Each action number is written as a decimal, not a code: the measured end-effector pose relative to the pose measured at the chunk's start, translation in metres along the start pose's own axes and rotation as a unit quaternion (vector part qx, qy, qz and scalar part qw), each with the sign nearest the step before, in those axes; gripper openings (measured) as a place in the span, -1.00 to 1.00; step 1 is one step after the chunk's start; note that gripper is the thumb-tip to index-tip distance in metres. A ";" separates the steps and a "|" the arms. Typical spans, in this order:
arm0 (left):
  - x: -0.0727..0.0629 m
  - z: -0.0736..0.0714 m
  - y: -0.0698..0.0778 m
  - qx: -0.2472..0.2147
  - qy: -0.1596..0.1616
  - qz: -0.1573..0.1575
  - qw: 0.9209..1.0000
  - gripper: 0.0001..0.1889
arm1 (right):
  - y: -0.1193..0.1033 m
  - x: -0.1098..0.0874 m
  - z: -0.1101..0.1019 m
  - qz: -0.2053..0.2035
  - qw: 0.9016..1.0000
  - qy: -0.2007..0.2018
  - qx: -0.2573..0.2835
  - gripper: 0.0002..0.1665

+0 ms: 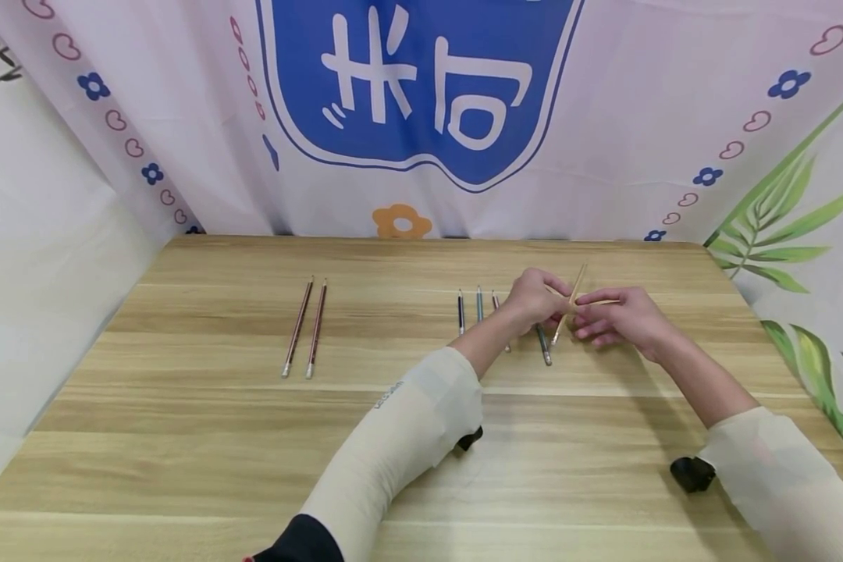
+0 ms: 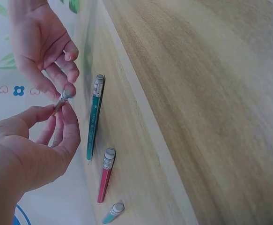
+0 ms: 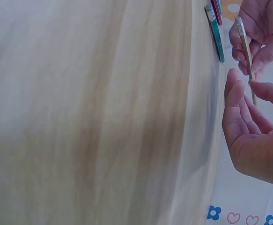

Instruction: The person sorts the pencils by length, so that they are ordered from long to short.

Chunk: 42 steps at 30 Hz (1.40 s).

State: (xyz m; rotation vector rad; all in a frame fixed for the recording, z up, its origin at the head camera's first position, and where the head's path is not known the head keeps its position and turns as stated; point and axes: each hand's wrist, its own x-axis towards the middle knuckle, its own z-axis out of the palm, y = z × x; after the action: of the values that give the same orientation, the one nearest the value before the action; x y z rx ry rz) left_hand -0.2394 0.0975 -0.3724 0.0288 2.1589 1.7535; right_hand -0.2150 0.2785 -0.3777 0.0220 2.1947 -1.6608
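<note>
Above the right part of the table, my left hand [image 1: 536, 300] pinches a plain, wood-coloured pencil [image 1: 560, 329] between thumb and fingers. It slants, with its eraser end toward me. My right hand [image 1: 624, 316] is close on the other side, thumb at the pencil and fingers loosely bent; the right wrist view shows a gap between them. Below lies a green pencil [image 2: 94, 117] with a white eraser. Beside it are a red pencil [image 2: 105, 180], a light blue pencil [image 1: 479, 300] and a dark blue pencil [image 1: 460, 311], partly hidden by my left arm.
Two dark red pencils [image 1: 317, 332] lie side by side on the left of the wooden table [image 1: 204, 437], eraser ends toward me. A printed cloth [image 1: 204, 94] hangs behind the table's far edge. Leaf-patterned covering [image 1: 780, 234] is at the right.
</note>
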 end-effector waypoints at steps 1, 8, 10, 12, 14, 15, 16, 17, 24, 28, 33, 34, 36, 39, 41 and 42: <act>0.000 0.000 0.000 -0.004 -0.001 -0.002 1.000 -0.79 | 0.000 0.000 0.000 0.001 1.000 -0.001 -0.002 -0.54; 0.000 0.000 0.003 -0.009 0.000 -0.016 1.000 -0.83 | -0.002 0.001 0.002 0.006 1.000 0.000 -0.004 -0.47; 0.000 -0.001 0.002 -0.008 -0.002 -0.017 1.000 -0.83 | -0.003 0.001 0.002 0.005 1.000 0.000 -0.002 -0.47; 0.000 -0.003 0.002 -0.009 -0.003 -0.016 1.000 -0.83 | -0.004 0.001 0.003 0.006 1.000 -0.002 0.000 -0.46; -0.001 -0.005 0.001 -0.014 -0.007 -0.015 1.000 -0.82 | -0.004 0.001 0.003 0.007 1.000 -0.004 -0.001 -0.46; -0.001 -0.006 0.000 -0.017 -0.009 -0.015 1.000 -0.81 | -0.005 0.001 0.004 0.007 1.000 -0.005 -0.002 -0.46; -0.001 -0.007 0.000 -0.019 -0.010 -0.015 1.000 -0.81 | -0.005 0.001 0.004 0.007 1.000 -0.006 -0.004 -0.46; -0.001 -0.008 -0.001 -0.022 -0.012 -0.016 1.000 -0.81 | -0.005 0.001 0.004 0.006 1.000 -0.006 -0.006 -0.46; -0.002 -0.018 0.001 -0.047 -0.022 -0.015 0.999 -0.79 | -0.007 0.001 0.008 0.006 1.000 -0.008 -0.009 -0.47; -0.001 -0.021 0.001 -0.051 -0.023 -0.017 0.998 -0.80 | -0.008 0.001 0.010 0.002 1.000 -0.010 -0.007 -0.46; -0.001 -0.025 0.000 -0.054 -0.021 -0.016 0.998 -0.79 | -0.010 0.003 0.013 -0.005 1.000 -0.012 -0.002 -0.46; 0.000 -0.026 0.000 -0.053 -0.020 -0.016 0.998 -0.79 | -0.010 0.003 0.013 -0.006 1.000 -0.013 -0.002 -0.46; -0.001 -0.027 -0.001 -0.048 -0.018 -0.013 0.999 -0.79 | -0.011 0.003 0.014 -0.006 1.000 -0.014 -0.002 -0.46; -0.001 -0.030 -0.001 -0.039 -0.019 -0.010 0.999 -0.78 | -0.012 0.004 0.016 -0.006 1.000 -0.014 -0.001 -0.47; -0.001 -0.032 -0.001 -0.033 -0.018 -0.011 0.999 -0.78 | -0.011 0.005 0.016 -0.005 1.000 -0.014 -0.001 -0.48; -0.001 -0.032 -0.001 -0.031 -0.018 -0.012 0.999 -0.78 | -0.011 0.005 0.016 -0.005 1.000 -0.014 0.000 -0.48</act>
State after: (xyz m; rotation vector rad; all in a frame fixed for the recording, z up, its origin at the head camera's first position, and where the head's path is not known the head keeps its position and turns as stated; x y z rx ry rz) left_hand -0.2480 0.0666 -0.3674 0.0198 2.0702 1.7912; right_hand -0.2175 0.2590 -0.3723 -0.0128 2.1782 -1.6555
